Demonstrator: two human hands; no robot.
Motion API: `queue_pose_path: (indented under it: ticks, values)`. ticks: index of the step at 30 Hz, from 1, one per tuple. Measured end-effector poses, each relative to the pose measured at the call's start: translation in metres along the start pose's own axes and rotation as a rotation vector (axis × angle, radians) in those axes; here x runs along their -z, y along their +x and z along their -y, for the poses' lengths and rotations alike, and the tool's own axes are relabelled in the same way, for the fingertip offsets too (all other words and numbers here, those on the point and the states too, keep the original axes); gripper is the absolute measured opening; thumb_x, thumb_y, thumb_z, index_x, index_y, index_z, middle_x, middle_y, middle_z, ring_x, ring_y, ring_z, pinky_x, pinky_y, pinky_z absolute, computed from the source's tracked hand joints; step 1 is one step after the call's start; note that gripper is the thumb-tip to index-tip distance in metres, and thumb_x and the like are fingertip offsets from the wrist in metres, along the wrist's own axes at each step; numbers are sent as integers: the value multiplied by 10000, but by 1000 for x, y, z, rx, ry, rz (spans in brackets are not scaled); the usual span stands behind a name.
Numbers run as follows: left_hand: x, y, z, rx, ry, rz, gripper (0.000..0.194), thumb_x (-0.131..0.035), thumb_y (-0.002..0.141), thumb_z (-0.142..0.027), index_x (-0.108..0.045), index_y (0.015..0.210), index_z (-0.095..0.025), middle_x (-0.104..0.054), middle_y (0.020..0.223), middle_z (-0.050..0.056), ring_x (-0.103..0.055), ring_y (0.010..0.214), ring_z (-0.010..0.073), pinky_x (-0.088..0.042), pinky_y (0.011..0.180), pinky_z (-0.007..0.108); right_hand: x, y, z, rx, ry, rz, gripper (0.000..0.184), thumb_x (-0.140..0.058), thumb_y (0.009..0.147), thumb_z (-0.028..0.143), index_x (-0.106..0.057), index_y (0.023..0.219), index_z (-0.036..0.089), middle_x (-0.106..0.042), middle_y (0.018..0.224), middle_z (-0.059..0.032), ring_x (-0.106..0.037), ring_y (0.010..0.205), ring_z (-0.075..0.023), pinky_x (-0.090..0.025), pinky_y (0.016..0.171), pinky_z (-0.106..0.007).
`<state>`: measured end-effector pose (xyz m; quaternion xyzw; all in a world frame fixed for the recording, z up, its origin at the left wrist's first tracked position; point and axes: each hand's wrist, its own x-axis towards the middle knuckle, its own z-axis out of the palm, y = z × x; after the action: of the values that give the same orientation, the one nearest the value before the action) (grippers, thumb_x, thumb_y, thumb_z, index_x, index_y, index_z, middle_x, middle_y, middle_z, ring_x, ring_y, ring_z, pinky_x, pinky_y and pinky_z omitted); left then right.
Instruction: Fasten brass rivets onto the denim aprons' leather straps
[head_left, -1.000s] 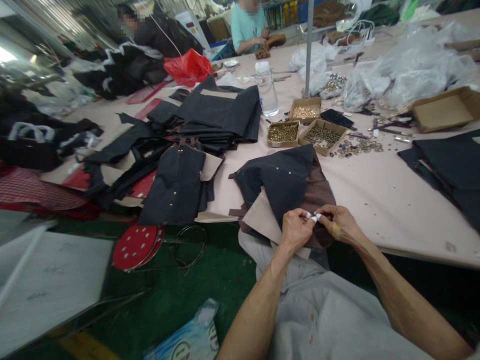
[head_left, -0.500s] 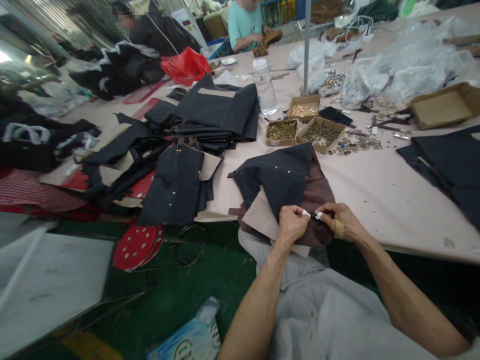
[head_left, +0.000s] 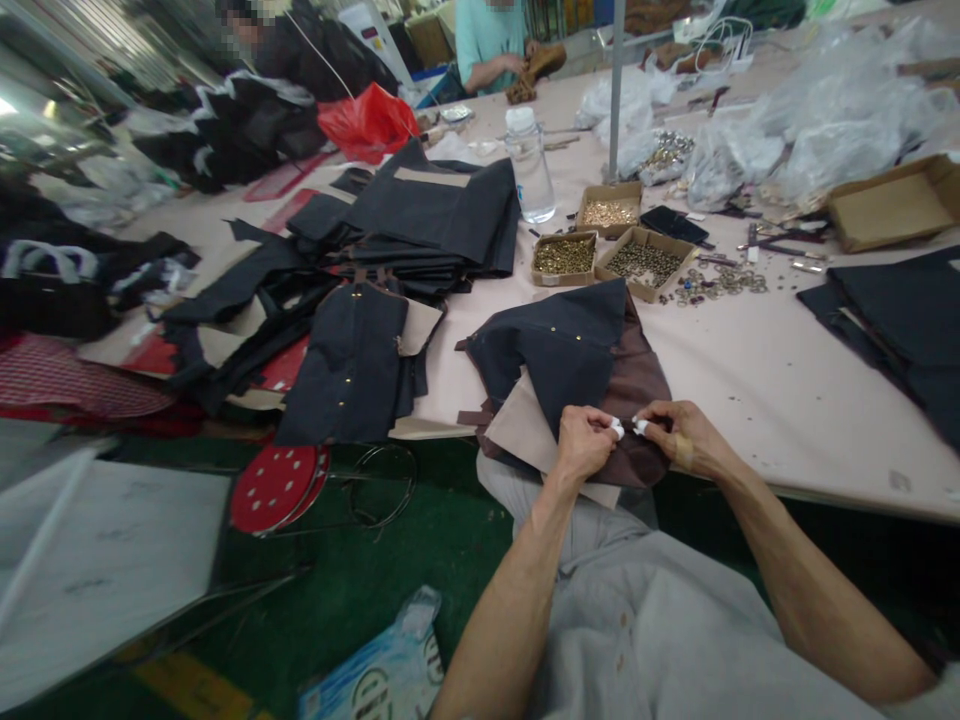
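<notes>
A dark navy fabric piece point(head_left: 555, 345) with small gold studs and a brown fabric side point(head_left: 637, 375) lies at the table's front edge, partly over my lap. A beige panel point(head_left: 525, 425) sticks out from under it. Over the brown fabric, my left hand point(head_left: 586, 442) is closed in a pinch, white wrapping on a fingertip. Close by on the right, my right hand point(head_left: 681, 432) pinches too, with white wrapping on a fingertip and a tan strip near the wrist. Whatever lies between the fingertips is too small to make out.
Beyond the fabric stand small cardboard boxes of metal studs point(head_left: 564, 260), with loose rings point(head_left: 724, 283) beside them. A clear bottle point(head_left: 530, 170) is behind. Navy pieces point(head_left: 435, 220) are stacked left, more point(head_left: 892, 320) right. A red stool point(head_left: 277, 487) is below. A co-worker point(head_left: 491, 45) handles brown material.
Both hands stay pinched at nearly the same spot over the brown fabric, with only slight finger movement. The whole view has shifted a little.
</notes>
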<state>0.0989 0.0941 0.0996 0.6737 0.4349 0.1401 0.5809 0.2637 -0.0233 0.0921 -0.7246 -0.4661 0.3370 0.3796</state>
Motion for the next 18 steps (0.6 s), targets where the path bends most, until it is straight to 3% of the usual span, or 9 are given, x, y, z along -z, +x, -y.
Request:
queue_pose_path:
  ticks: [5, 12, 18]
  values:
    - [-1, 0, 0, -16, 38, -9, 145, -678, 698, -65, -777, 800, -93, -720, 693, 48, -633, 569, 127, -437, 524, 204, -1, 1, -3, -6, 7, 3, 291, -619, 839, 364, -797, 926, 150, -676, 650, -26, -500, 525, -136, -326, 509, -255]
    - [-10, 3, 8, -22, 149, -141, 115, -721, 688, -168, -753, 788, -121, -699, 662, 39, -610, 585, 132, -403, 550, 219, -4, 2, -3, -5, -7, 2, 257, -616, 826, 343, -785, 895, 162, -692, 676, -28, -529, 563, -145, -360, 543, -260]
    - [-10, 4, 15, -42, 147, -142, 119, -720, 709, -192, -739, 806, -126, -713, 699, 40, -624, 600, 131, -418, 554, 214, -3, 2, -5, 30, -37, 14, 247, -603, 838, 329, -779, 907, 171, -706, 713, -25, -551, 600, -155, -372, 575, -270]
